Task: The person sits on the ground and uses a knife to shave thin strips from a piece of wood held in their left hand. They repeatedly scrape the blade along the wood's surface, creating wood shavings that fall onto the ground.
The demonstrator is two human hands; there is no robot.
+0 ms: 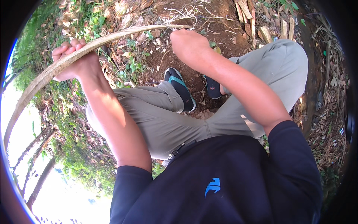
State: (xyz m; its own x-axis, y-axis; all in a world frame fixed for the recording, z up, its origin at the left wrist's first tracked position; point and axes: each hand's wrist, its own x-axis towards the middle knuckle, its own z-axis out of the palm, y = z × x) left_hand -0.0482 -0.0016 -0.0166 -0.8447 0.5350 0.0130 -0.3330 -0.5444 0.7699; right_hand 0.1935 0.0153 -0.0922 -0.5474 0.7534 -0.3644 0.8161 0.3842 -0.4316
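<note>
Our stick [108,38] runs across our left hand [82,65] to our right hand [189,44]. Beyond the right hand we see shavings [182,15] on the soil [223,38]; to its right lie wood pieces [266,34]. Nearer to us than that hand, our shoes [178,90] rest on soil. Plants [132,66] stand between our hands, below the stick.

Daylight, bright. Beyond the left edge of the ground [223,41], glare clips to white; detail there is probably lost. Sun patches lie on the left forearm [106,106]. Fisheye bends the rim, bordered black.
</note>
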